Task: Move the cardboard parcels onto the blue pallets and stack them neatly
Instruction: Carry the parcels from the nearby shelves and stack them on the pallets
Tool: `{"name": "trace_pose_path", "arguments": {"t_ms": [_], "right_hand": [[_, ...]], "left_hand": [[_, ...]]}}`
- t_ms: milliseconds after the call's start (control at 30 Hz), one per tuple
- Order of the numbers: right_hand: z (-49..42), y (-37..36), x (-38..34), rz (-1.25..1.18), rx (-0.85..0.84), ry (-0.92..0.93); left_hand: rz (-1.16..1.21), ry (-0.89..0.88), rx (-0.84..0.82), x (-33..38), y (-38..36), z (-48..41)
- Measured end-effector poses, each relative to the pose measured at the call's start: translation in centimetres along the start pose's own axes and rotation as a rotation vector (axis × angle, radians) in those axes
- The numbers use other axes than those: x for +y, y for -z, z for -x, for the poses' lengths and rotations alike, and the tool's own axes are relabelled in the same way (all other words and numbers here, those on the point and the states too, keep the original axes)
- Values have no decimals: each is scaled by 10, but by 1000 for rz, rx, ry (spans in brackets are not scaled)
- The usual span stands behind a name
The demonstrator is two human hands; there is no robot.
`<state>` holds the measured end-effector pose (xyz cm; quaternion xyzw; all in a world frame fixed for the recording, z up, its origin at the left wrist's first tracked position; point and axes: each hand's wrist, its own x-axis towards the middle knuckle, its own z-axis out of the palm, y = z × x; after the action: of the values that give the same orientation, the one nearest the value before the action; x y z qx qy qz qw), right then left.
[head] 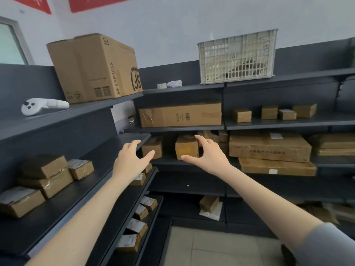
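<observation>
Both my arms reach toward the corner of dark shelving. My left hand is spread, thumb out, in front of a small cardboard parcel on the middle shelf. My right hand is also spread, its fingers just in front of another small parcel with a yellowish label. Neither hand holds anything. A long parcel lies on the shelf above them. No blue pallet is in view.
Large flat cartons are stacked at the right. Small parcels fill the left shelves. An SF Express box, a white controller and a white crate sit on top shelves. Tiled floor lies below.
</observation>
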<state>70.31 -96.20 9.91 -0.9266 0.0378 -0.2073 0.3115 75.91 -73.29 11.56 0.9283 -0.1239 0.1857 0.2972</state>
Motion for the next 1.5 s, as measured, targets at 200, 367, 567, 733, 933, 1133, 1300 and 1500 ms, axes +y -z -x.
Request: {"name": "trace_pose_path", "arguments": {"t_ms": [200,367,567,733,933,1133,1300,1500], "right_hand": [[-67,-22,16,-51,-9,45],[-151,-34,55,-80,-48,92],[-269,-30,114,-86,-142,110],[-342,-44,149,-57,-205,152],[-394,-93,172,-95,-305,207],[-461,-142,174,-91,-376,256],[-510,-195,152,-120,-408,359],[-554,-240,149,-134,-497,420]], "left_hand": [[-30,33,8,-3,-35,-59],[-64,33,42,9,-81,-126],[-90,140,118,23,-120,-224],[-106,206,135,25,-159,-271],[-147,331,151,-2,-190,-308],[-143,357,237,-35,-214,-353],[-102,453,309,-80,-229,-394],[-119,544,332,-106,-251,-438]]}}
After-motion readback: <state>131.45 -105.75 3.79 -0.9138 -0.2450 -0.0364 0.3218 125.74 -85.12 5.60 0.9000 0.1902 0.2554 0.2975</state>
